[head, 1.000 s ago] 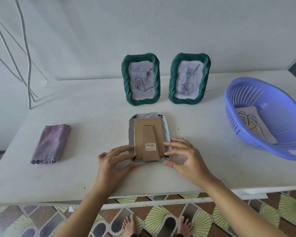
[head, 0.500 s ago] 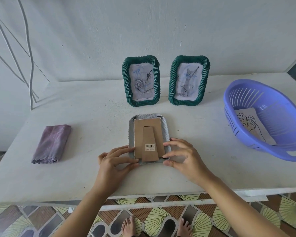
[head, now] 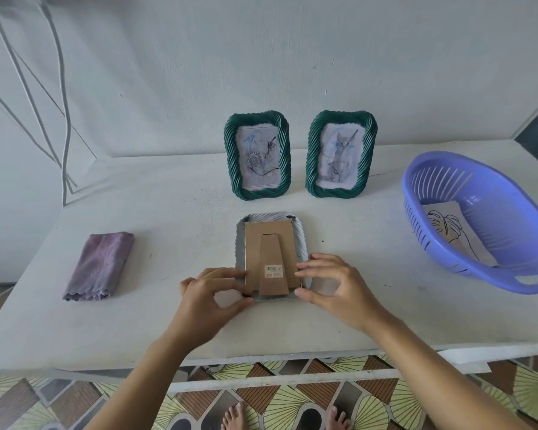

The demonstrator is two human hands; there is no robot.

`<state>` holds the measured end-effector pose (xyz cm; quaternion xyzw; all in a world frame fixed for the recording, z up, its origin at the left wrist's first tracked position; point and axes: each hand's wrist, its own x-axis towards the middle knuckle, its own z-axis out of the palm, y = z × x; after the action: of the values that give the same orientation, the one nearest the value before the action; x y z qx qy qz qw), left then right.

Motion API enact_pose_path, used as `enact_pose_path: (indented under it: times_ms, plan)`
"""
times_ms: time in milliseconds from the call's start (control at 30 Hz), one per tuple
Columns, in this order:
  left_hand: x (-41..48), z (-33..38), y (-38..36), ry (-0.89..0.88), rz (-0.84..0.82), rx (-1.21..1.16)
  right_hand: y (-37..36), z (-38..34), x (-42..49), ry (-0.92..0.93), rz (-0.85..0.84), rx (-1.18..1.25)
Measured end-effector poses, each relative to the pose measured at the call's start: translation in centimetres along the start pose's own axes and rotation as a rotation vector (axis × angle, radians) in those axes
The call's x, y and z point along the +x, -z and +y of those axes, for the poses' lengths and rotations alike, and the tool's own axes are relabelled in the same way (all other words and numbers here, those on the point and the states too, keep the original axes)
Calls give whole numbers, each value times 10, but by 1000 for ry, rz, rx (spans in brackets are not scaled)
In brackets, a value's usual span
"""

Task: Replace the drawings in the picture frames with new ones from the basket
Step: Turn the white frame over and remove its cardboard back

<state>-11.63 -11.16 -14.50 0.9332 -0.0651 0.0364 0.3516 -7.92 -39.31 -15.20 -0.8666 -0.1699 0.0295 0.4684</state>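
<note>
Lying face-down on the table (head: 168, 212), the grey frame (head: 301, 238) is held at its near end between both hands. Its lower-left corner is pinched by the left hand (head: 212, 297) and its lower-right corner by the right hand (head: 334, 288), index tip on the cardboard back (head: 255, 243). Two green frames (head: 257, 156) (head: 340, 155) are stood upright behind. A leaf drawing (head: 448, 231) is seen in the purple basket (head: 485, 276), right; a folded cloth (head: 101, 265), left.

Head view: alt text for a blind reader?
The left hand and right hand hold the near corners of a face-down frame on a table. Two green frames stand behind it; a cloth lies left, a blue basket holding a drawing right.
</note>
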Motion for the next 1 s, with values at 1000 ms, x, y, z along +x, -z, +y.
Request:
enact_pose_path:
  times_ms: [1000]
  plan:
    - [62,75,-31,149,-133,651,-20,19,52,33,268,-252]
